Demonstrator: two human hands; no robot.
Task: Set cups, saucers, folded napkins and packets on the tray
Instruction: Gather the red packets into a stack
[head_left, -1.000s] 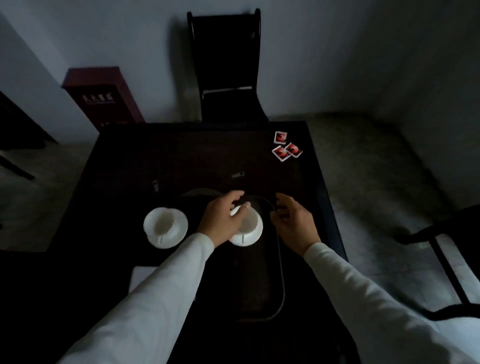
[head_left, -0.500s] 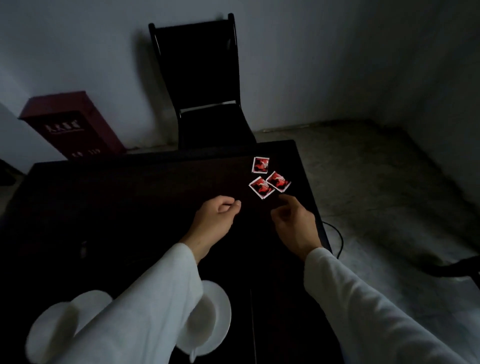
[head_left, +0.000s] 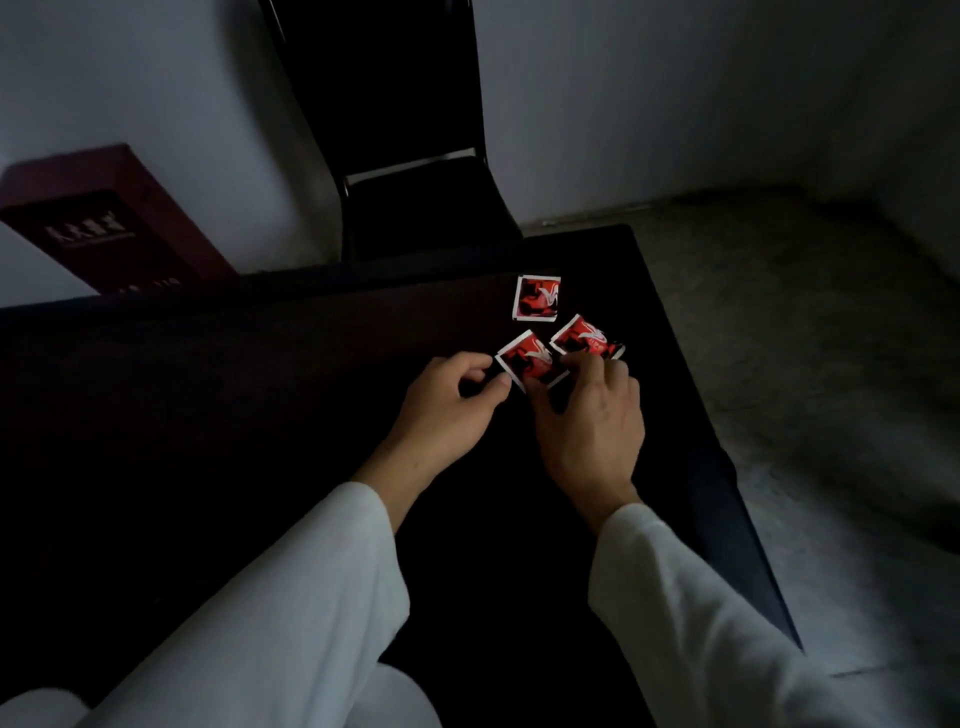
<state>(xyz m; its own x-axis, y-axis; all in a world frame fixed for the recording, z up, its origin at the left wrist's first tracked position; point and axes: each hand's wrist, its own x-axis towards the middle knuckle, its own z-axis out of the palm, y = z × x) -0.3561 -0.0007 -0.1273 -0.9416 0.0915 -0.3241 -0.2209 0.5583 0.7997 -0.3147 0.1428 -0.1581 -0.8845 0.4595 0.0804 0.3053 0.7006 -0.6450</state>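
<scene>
The near corner of the nearest packet (head_left: 529, 358) is covered by the fingertips (head_left: 535, 387) of the right hand (head_left: 589, 415), and one edge of the packet beside it (head_left: 584, 335) is hidden under the same fingers. Whether either packet is pinched or only touched cannot be told. The chair (head_left: 395, 130) is cut off by the top edge. The lettering on the red box (head_left: 98, 218) is blurred. The desk (head_left: 208, 415) is lost in darkness

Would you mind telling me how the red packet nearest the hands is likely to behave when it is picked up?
The packet looks thin and flat, so probably light and bendy. It lies flush on the table, so the right hand may need to lift an edge first. Its glossy face could be slippery.
</scene>
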